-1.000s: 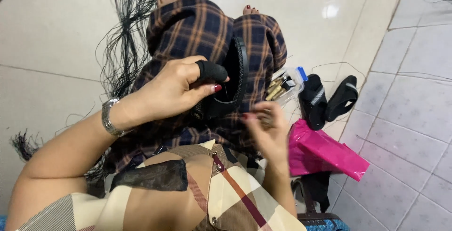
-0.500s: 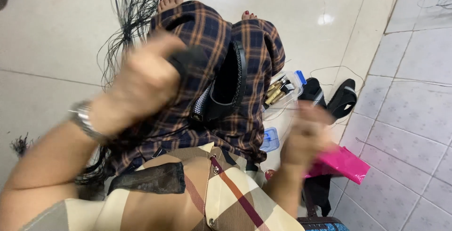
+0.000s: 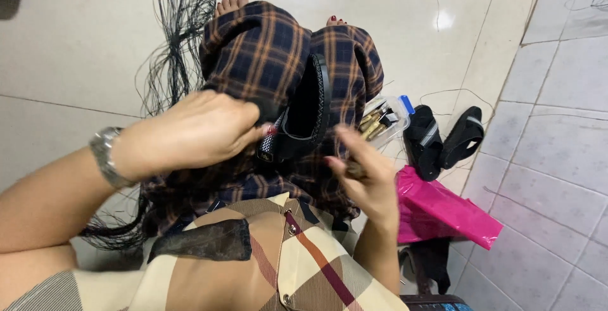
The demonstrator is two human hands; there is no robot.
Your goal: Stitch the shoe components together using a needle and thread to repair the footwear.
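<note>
Fingers of the left hand pinch the black shoe on the plaid lap, while the right hand curls around a small, blurred thing beside it.

A pair of black strapped sandals is lying right of the right hand, a crumpled pink plastic bag is lying just below them, and loose dark strands are trailing above the left hand.

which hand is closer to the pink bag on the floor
Right. The right hand is raised just left of the pink bag, almost beside it. The left hand is much farther away, across the lap by the black shoe.
</note>
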